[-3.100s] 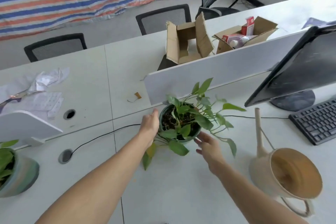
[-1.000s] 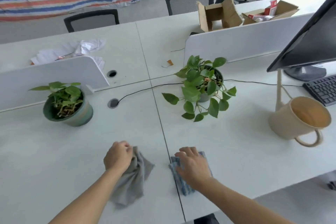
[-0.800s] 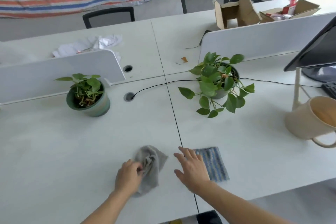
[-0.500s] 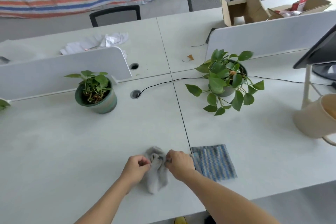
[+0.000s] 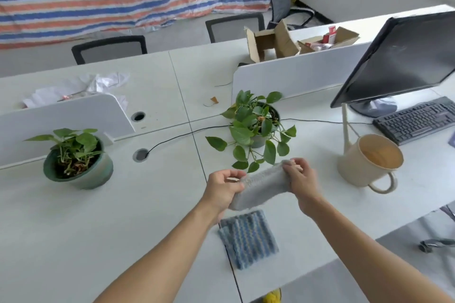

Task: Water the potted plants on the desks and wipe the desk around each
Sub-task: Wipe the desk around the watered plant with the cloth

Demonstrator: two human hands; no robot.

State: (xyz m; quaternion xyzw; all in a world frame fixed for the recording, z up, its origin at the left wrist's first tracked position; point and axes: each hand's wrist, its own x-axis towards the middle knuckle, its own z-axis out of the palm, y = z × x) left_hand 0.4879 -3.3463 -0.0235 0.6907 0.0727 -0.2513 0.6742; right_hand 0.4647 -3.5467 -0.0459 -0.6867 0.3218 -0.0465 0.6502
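Observation:
A grey cloth [image 5: 261, 186] is stretched in the air between my left hand [image 5: 222, 189] and my right hand [image 5: 299, 177], each gripping one end, above the white desk [image 5: 147, 204]. Just beyond it stands a leafy potted plant [image 5: 253, 128] in a dark pot. A second potted plant [image 5: 76, 157] in a green pot sits at the left. A beige watering can [image 5: 369, 162] with a long spout stands to the right. A blue striped cloth [image 5: 247, 237] lies flat on the desk below my hands.
White dividers [image 5: 295, 76] run behind the plants, and a black cable [image 5: 187, 134] crosses the desk. A monitor [image 5: 403, 59] and keyboard [image 5: 416, 119] are at the right. Cardboard boxes [image 5: 270, 42], crumpled paper [image 5: 78, 88] and chairs [image 5: 108, 48] lie beyond. The desk's front edge is close below.
Both hands have lifted the grey cloth off the desk and pulled it out between them. The view has shifted right, bringing the monitor and keyboard back into sight.

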